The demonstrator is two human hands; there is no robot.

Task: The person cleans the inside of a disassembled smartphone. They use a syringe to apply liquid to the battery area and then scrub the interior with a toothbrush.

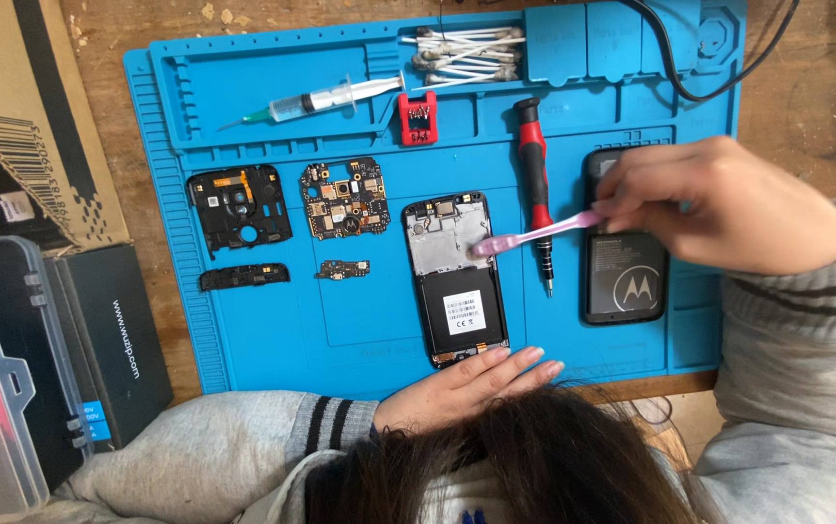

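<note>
— Where was the opened phone (457, 279) just then?

— Lying flat near the middle of the blue mat (360, 320) on the worktop, its metal frame and battery bared. The left hand (471, 383) lay flat at its near end, fingers extended, its grip clasping nothing.

— And the right hand (719, 209)?

— Its grip was pinched narrow on the handle of a pink toothbrush (539, 233), bristles touching the frame's upper right part.

— How would the phone handle?

— Light and stiff, I judged, but fragile where the inner parts were exposed; better held by its side edges. The brush looked light, with a slim, slightly flexible handle.

— Anything beside it?

— A red screwdriver (534, 180) just to the right, circuit board (345, 199) to the left.
</note>
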